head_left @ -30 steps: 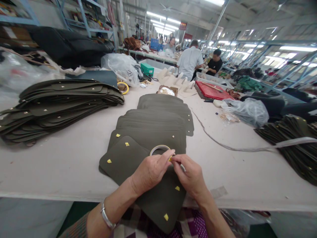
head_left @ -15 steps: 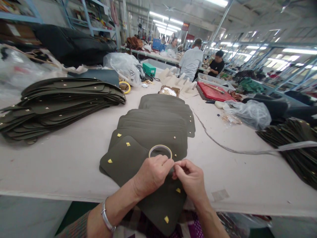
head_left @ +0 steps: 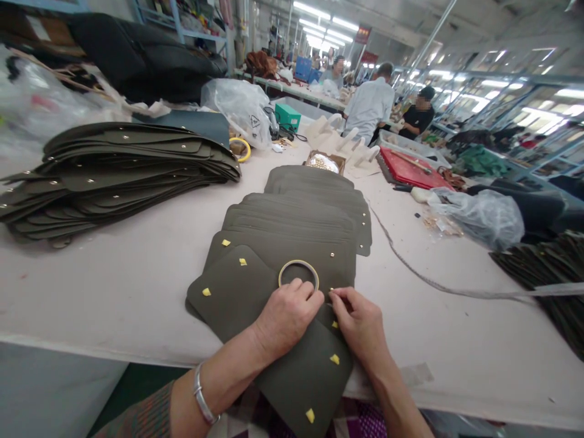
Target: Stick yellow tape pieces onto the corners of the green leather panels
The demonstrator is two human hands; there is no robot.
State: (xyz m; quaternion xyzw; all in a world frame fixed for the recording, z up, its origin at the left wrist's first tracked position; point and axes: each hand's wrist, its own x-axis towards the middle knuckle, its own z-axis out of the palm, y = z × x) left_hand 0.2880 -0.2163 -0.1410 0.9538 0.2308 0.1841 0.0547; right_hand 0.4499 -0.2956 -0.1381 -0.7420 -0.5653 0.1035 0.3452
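The left hand [head_left: 287, 316] is covering the near edge of the tape ring [head_left: 298, 274], and its fingers [head_left: 306, 295] are hiding whatever they are pressing. The right hand [head_left: 360, 322] is pinching something too small to tell at its fingertips. Both forearms are running off the bottom edge. The top leather panel [head_left: 255, 298] is hanging over the worktop [head_left: 114, 292] edge, partly under the hands. The dark stack [head_left: 547, 274] on the right is getting cut by the frame. Distant workers' faces are showing blurred.
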